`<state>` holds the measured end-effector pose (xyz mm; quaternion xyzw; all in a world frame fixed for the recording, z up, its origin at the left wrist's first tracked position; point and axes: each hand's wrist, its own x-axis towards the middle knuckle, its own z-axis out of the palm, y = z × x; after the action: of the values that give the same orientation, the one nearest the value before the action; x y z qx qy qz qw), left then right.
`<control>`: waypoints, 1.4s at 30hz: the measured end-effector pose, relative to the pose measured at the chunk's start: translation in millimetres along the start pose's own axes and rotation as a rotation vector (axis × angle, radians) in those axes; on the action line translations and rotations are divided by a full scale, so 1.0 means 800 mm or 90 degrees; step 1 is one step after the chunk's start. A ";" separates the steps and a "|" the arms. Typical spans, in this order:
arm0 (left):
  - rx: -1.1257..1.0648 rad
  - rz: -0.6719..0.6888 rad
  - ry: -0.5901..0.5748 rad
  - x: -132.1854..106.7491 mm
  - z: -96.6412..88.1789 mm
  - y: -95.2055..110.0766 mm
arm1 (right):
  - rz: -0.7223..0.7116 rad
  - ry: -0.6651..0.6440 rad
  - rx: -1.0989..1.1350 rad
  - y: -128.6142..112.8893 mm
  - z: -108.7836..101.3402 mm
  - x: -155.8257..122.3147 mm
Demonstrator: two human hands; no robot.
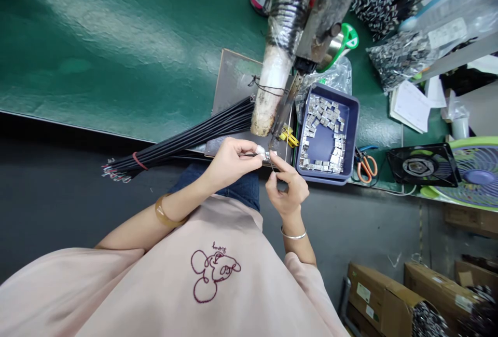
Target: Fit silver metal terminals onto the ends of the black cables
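My left hand [237, 161] is closed in a pinch on the end of a black cable, most of which my fingers hide. White covers wrap its fingertips. Just beyond them sits a small metal connector [267, 155], under the tip of a soldering iron [286, 100] fixed above. My right hand [288, 184] is closed too, its index fingertip by the connector and a thin solder wire [272, 164] at its fingers. To the left lies a bundle of black cables [187, 132], tied with a red band. A blue tray [352, 119] of metal connectors stands right of my hands.
A fume hose [286, 30] hangs over the grey board [233, 75]. Near it lies a yellow plastic piece [288, 137]. Orange-handled cutters [366, 165], a black fan [424, 165] and a green-rimmed fan [476, 173] are rightward. Cardboard boxes [373, 295] stand on the floor.
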<state>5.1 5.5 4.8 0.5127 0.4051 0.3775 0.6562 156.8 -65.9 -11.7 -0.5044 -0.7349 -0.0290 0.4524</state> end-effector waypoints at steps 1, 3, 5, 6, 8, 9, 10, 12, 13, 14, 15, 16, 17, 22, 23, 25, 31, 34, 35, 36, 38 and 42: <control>-0.002 0.005 0.001 0.000 0.000 0.001 | -0.013 -0.002 -0.010 0.001 0.000 0.000; 0.004 0.013 -0.002 0.001 0.000 0.001 | -0.042 -0.012 -0.029 0.003 0.000 0.000; 0.014 0.015 -0.006 0.002 -0.001 0.002 | -0.055 -0.019 -0.031 0.004 0.000 -0.001; 0.015 0.014 -0.007 0.002 -0.001 0.002 | -0.045 -0.019 -0.021 0.004 0.001 -0.001; 0.009 0.012 -0.006 0.004 -0.001 0.001 | 0.009 -0.012 0.014 0.003 0.002 -0.002; 0.003 0.010 -0.006 0.004 -0.001 0.001 | 0.046 -0.007 0.032 0.002 0.002 -0.002; -0.001 0.009 -0.006 0.005 0.000 0.002 | 0.079 -0.004 0.047 0.001 0.003 -0.002; 0.000 0.009 -0.004 0.006 0.001 0.002 | 0.120 -0.007 0.066 -0.001 0.003 0.001; 0.003 0.012 0.001 0.006 0.002 0.002 | 0.130 -0.012 0.074 -0.002 0.003 0.003; 0.007 0.017 0.009 0.007 0.002 0.002 | 0.135 -0.017 0.084 -0.002 0.002 0.005; 0.011 0.022 0.019 0.008 0.003 0.002 | 0.138 -0.020 0.093 -0.003 0.002 0.007; 0.015 0.026 0.029 0.008 0.003 0.003 | 0.139 -0.022 0.100 -0.003 0.001 0.010; 0.019 0.029 0.038 0.008 0.003 0.003 | 0.139 -0.023 0.105 -0.003 0.001 0.011; 0.030 0.025 0.057 0.007 0.003 0.007 | 0.132 -0.027 0.093 -0.007 0.000 0.019; 0.032 0.026 0.057 0.007 0.003 0.008 | 0.128 -0.026 0.087 -0.008 0.000 0.020; 0.040 0.031 0.050 0.006 0.003 0.008 | 0.122 -0.024 0.078 -0.009 -0.001 0.020; 0.091 0.033 0.017 0.003 0.003 0.004 | 0.122 -0.021 0.036 -0.008 -0.002 0.021; 0.103 0.043 0.029 0.001 0.003 0.006 | 0.116 -0.013 0.015 -0.008 -0.002 0.025; 0.108 0.047 0.033 0.001 0.003 0.008 | 0.114 -0.011 0.012 -0.008 -0.001 0.026; 0.113 0.053 0.035 0.000 0.002 0.009 | 0.111 -0.010 0.010 -0.009 -0.001 0.027; 0.117 0.059 0.027 0.000 0.001 0.010 | 0.107 -0.008 0.011 -0.011 -0.001 0.027; 0.117 0.045 -0.025 -0.001 -0.002 0.003 | 0.091 -0.017 0.008 -0.012 -0.004 0.020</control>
<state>3.5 5.8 7.1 0.5918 0.4067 0.3519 0.6004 150.1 -60.6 5.1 -0.5533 -0.7031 0.0148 0.4465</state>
